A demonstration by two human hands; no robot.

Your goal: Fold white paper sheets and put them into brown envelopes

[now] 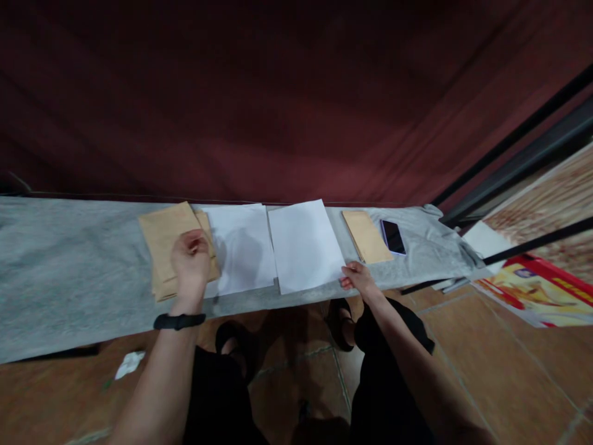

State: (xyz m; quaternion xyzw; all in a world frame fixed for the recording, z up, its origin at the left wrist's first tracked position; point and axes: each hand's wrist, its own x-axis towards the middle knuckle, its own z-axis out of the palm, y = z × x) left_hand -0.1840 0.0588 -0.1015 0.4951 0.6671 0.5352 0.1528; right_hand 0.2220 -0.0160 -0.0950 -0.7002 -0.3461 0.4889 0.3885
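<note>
My right hand (pixel 356 277) pinches the lower right corner of a white sheet of paper (pixel 306 247) lying on the grey cloth. To the left of that sheet lies a stack of white paper (pixel 245 247), partly in shadow. My left hand (pixel 191 259), with a black band on the wrist, is over a pile of brown paper envelopes (pixel 164 232). Its fingers are curled in, and I see nothing between them. Whether it touches the pile, I cannot tell.
A grey cloth (pixel 83 272) covers the narrow bench. Right of the sheet lie another brown envelope stack (pixel 365 238) and a phone (pixel 393 237). A dark red curtain (pixel 278 123) hangs behind. A red and yellow box (pixel 537 287) stands at right; a crumpled tissue (pixel 130 364) is on the floor.
</note>
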